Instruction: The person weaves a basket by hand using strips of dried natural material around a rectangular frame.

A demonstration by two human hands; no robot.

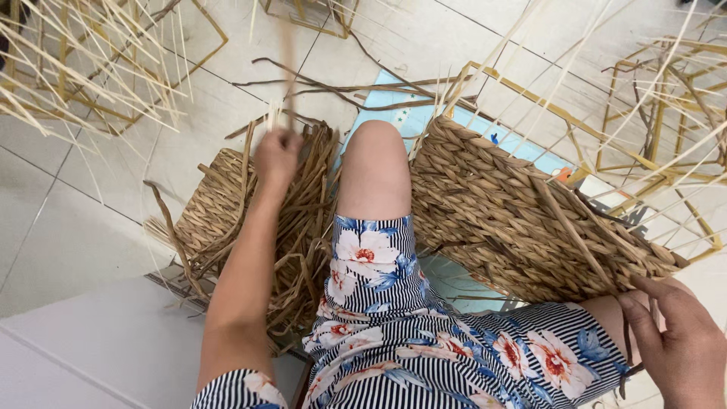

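My left hand (276,157) is closed around a few dried straw strands (286,72) that rise blurred above it, over a loose pile of brown straw strips (303,220) lying on a woven piece (212,201). My right hand (681,344) grips the near edge of a half-woven straw basket (515,204) resting against my knee (375,163). Thin stiff spokes stick up from the basket's rim. My legs in flowered striped shorts lie between the two hands.
Yellow metal wire frames with pale straw spokes stand at the back left (83,68) and right (666,98). Loose brown strands (341,87) lie on the white tiled floor. A light blue mat (424,113) lies under the basket.
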